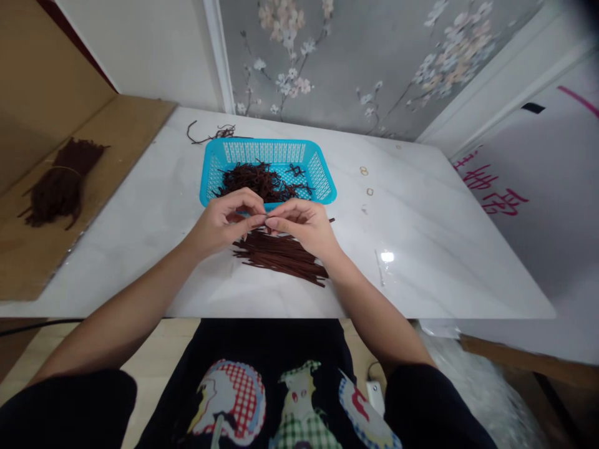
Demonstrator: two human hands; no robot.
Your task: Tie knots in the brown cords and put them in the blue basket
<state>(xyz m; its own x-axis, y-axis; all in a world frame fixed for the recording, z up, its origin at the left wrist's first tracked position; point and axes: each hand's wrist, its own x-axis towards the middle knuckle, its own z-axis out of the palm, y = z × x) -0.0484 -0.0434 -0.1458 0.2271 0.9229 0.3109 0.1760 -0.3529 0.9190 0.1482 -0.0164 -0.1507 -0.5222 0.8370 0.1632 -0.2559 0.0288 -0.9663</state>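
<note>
The fingers of the left hand (224, 223) and right hand (304, 227) meet tip to tip, pinching something small and dark between them; what it is cannot be told. Just below the fingers, a flat pile of dark brown strips (283, 255) lies on the white desk (421, 268). Just beyond the fingers stands a blue basket (322, 168) holding tangled brown strips. Further right lie two small rings (364, 171). Far left, a tied brown bundle (60, 184) rests on a wooden board (28, 262).
</note>
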